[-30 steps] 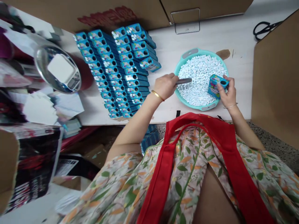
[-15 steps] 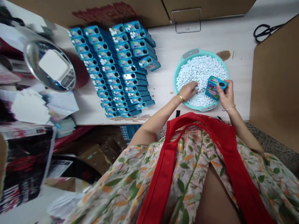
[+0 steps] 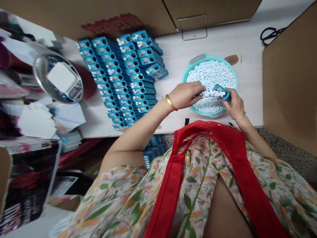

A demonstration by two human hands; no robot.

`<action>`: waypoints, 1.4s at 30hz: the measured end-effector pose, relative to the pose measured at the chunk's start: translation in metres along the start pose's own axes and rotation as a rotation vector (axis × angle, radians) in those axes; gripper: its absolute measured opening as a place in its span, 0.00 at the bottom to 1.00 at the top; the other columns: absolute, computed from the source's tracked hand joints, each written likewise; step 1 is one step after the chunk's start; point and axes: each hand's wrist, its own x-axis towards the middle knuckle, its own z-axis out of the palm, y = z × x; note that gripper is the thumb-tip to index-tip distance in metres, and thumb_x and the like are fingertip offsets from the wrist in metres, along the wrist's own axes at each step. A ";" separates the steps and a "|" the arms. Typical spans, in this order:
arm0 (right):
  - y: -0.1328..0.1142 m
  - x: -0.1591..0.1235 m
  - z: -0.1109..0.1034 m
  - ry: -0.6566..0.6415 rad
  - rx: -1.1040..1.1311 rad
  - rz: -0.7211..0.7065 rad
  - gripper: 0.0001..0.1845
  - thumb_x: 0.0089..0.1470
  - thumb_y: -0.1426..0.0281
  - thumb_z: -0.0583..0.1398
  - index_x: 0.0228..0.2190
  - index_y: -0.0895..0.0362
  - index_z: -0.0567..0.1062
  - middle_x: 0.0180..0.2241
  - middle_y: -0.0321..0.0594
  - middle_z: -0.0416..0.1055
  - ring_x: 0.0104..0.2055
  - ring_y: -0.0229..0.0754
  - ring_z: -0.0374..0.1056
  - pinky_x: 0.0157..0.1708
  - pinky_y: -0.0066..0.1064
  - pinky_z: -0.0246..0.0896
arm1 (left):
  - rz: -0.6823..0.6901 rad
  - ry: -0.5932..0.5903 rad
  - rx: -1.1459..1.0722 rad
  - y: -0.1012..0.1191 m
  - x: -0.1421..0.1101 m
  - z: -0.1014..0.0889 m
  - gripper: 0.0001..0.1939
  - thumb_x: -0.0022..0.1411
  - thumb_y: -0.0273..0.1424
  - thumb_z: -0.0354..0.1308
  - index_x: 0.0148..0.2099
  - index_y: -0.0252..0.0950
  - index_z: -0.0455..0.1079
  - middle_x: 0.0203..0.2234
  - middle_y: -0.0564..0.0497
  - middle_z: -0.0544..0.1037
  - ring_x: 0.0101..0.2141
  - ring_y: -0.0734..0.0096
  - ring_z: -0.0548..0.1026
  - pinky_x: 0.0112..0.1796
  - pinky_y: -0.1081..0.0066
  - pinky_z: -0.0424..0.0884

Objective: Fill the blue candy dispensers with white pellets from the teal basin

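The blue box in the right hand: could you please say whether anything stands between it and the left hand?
Yes: a row of white pieces lies between them above the teal basin, running from the left hand to the blue box; nothing else visible intervenes.

1 head camera | facing forward, down | near table

The white, flat-topped table carries close rows of blue rectangular packs and, to their right, a round turquoise plastic basin. Black-handled scissors lie at the far right, beside a large brown cardboard box.
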 end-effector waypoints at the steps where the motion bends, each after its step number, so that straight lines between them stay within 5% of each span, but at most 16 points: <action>1: -0.002 0.001 0.004 -0.010 -0.011 -0.015 0.35 0.68 0.40 0.57 0.61 0.51 0.72 0.56 0.52 0.81 0.55 0.57 0.80 0.53 0.50 0.81 | -0.004 -0.029 0.044 0.007 0.002 -0.007 0.16 0.76 0.34 0.53 0.59 0.38 0.75 0.47 0.42 0.82 0.48 0.57 0.81 0.47 0.63 0.75; 6: -0.003 0.004 0.018 -0.039 -0.032 -0.061 0.34 0.69 0.43 0.58 0.62 0.53 0.73 0.59 0.54 0.81 0.59 0.58 0.79 0.58 0.52 0.80 | -0.062 -0.082 0.207 0.041 0.011 -0.032 0.15 0.77 0.28 0.50 0.56 0.34 0.77 0.44 0.40 0.81 0.45 0.57 0.82 0.45 0.62 0.75; 11: 0.000 0.002 0.021 -0.049 -0.031 -0.072 0.33 0.70 0.46 0.57 0.64 0.55 0.71 0.61 0.56 0.79 0.62 0.60 0.78 0.61 0.55 0.79 | -0.043 -0.028 0.239 0.069 0.010 -0.035 0.16 0.80 0.31 0.48 0.53 0.34 0.78 0.39 0.41 0.80 0.46 0.56 0.81 0.44 0.62 0.75; 16: 0.002 0.000 0.016 -0.049 0.023 -0.053 0.39 0.68 0.38 0.56 0.64 0.54 0.71 0.61 0.57 0.79 0.62 0.61 0.78 0.61 0.57 0.79 | -0.077 0.086 0.195 0.045 -0.005 -0.024 0.15 0.79 0.30 0.49 0.54 0.38 0.77 0.42 0.42 0.80 0.48 0.55 0.79 0.45 0.58 0.76; 19: 0.003 -0.001 0.009 -0.030 0.074 -0.010 0.41 0.66 0.35 0.56 0.63 0.52 0.70 0.59 0.54 0.80 0.60 0.61 0.79 0.59 0.57 0.79 | -0.235 0.079 0.168 0.000 -0.019 -0.003 0.13 0.76 0.30 0.53 0.56 0.40 0.75 0.46 0.42 0.80 0.50 0.53 0.78 0.47 0.58 0.75; 23: 0.007 -0.002 -0.002 0.046 0.135 0.054 0.42 0.63 0.34 0.58 0.62 0.52 0.70 0.56 0.51 0.79 0.56 0.59 0.80 0.57 0.54 0.80 | -0.431 -0.136 0.082 -0.043 -0.017 0.054 0.10 0.73 0.28 0.58 0.54 0.38 0.76 0.52 0.39 0.81 0.53 0.50 0.79 0.47 0.60 0.73; 27: 0.013 -0.004 -0.010 0.115 0.167 0.105 0.40 0.62 0.36 0.60 0.61 0.51 0.69 0.54 0.48 0.78 0.54 0.57 0.79 0.55 0.53 0.80 | -0.435 -0.203 -0.052 -0.037 0.020 0.113 0.15 0.74 0.27 0.55 0.59 0.36 0.74 0.59 0.37 0.79 0.57 0.51 0.78 0.52 0.61 0.72; 31: 0.019 -0.006 -0.013 0.175 0.183 0.117 0.38 0.62 0.36 0.61 0.59 0.51 0.68 0.50 0.46 0.78 0.50 0.54 0.79 0.51 0.53 0.80 | -0.367 -0.142 -0.156 -0.024 0.050 0.142 0.21 0.75 0.26 0.50 0.65 0.33 0.71 0.64 0.35 0.76 0.61 0.50 0.76 0.58 0.60 0.70; 36: 0.024 -0.009 -0.013 0.234 0.186 0.143 0.39 0.60 0.35 0.63 0.55 0.52 0.69 0.46 0.45 0.79 0.44 0.51 0.79 0.47 0.50 0.80 | -0.316 -0.078 -0.334 -0.036 0.039 0.134 0.21 0.75 0.32 0.53 0.66 0.33 0.70 0.61 0.36 0.79 0.58 0.55 0.78 0.61 0.62 0.70; 42: 0.022 -0.011 -0.013 0.189 0.135 0.152 0.41 0.60 0.33 0.60 0.57 0.52 0.70 0.49 0.48 0.80 0.48 0.55 0.81 0.50 0.52 0.80 | -0.150 0.027 -0.316 -0.043 0.009 0.082 0.21 0.75 0.39 0.55 0.63 0.36 0.72 0.55 0.37 0.81 0.51 0.56 0.79 0.56 0.60 0.73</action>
